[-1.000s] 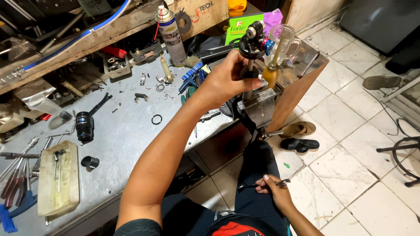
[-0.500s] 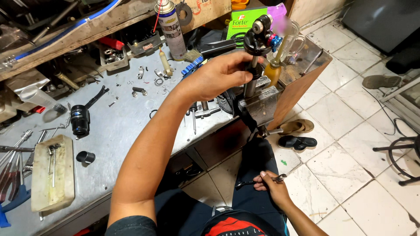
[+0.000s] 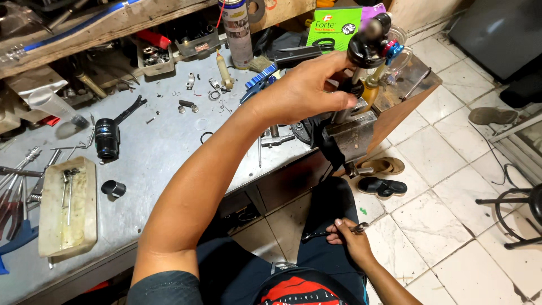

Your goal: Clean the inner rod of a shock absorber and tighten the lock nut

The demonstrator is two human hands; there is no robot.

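Left hand: raised over the far right part of the desk, fingers wrapped around the stem of the black round-headed part, just below its head
Black round-headed part: stands upright above the vise, its blurred head above the fingers, red and blue bits at its right side
Right hand: low and near, above the lap, fingers clenched on a thin dark tool that points left
Vise: at the right edge of the desk, just under the left hand
Desk: grey metal top strewn with small rings and bolts; a spray can and a green box at the far side, a black cylinder and a pale tray on the left
Room: white tiled floor at right, a pair of sandals beside the vise, a black stool frame at the far right
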